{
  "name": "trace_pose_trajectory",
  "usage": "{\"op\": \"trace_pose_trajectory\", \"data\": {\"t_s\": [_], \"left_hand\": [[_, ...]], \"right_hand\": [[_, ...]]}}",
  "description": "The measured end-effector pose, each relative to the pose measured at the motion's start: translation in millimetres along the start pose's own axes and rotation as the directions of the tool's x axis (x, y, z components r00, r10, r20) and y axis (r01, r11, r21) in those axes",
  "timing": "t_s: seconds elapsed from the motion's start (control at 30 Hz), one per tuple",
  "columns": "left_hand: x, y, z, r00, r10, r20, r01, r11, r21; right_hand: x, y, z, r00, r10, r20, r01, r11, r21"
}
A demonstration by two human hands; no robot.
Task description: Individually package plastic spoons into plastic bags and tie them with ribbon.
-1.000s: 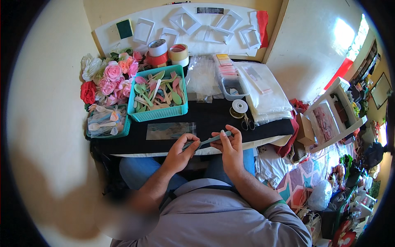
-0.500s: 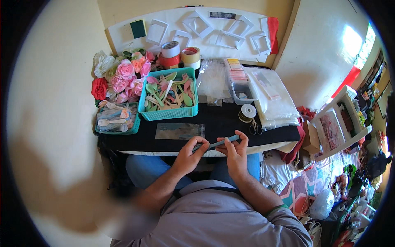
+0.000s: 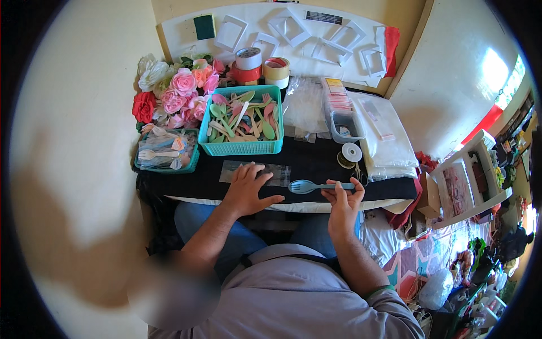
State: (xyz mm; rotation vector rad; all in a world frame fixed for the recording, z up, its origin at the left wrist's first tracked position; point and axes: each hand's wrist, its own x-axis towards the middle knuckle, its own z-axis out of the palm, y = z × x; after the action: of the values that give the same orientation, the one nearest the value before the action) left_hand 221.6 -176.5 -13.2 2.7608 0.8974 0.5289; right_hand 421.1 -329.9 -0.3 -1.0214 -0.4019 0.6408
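My right hand (image 3: 344, 200) pinches the handle end of a blue plastic fork (image 3: 305, 186), held level over the table's front. A spoon-shaped rim of the same blue shows round its tines, as if a spoon lies nested under it. With fingers spread and nothing in it, my left hand (image 3: 247, 189) reaches over a clear plastic sleeve (image 3: 278, 174) lying flat on the black cloth; the fingertips are on or just above it. Beyond the sleeve stands a turquoise basket (image 3: 243, 148) of loose pastel spoons and forks.
A smaller basket (image 3: 195, 162) of bagged cutlery stands left, below artificial flowers (image 3: 183, 82). Tape rolls (image 3: 248, 58) are stacked behind. Right lie a wire spool (image 3: 351, 152), partly hidden scissors (image 3: 357, 173), a clear tub (image 3: 345, 131) and a pile of plastic sheets (image 3: 389, 155).
My left hand has let go of the blue cutlery, opened and moved left and forward to the sleeve. My right hand has moved right, turning the fork's head leftward. The view has shifted slightly.
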Motion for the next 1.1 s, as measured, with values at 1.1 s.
{"op": "trace_pose_trajectory", "data": {"t_s": [1.1], "left_hand": [[9, 11, -64, 0.944, 0.082, 0.32, 0.205, 0.614, -0.762]], "right_hand": [[-9, -22, 3, 0.989, -0.134, 0.065, 0.134, 0.991, 0.009]]}}
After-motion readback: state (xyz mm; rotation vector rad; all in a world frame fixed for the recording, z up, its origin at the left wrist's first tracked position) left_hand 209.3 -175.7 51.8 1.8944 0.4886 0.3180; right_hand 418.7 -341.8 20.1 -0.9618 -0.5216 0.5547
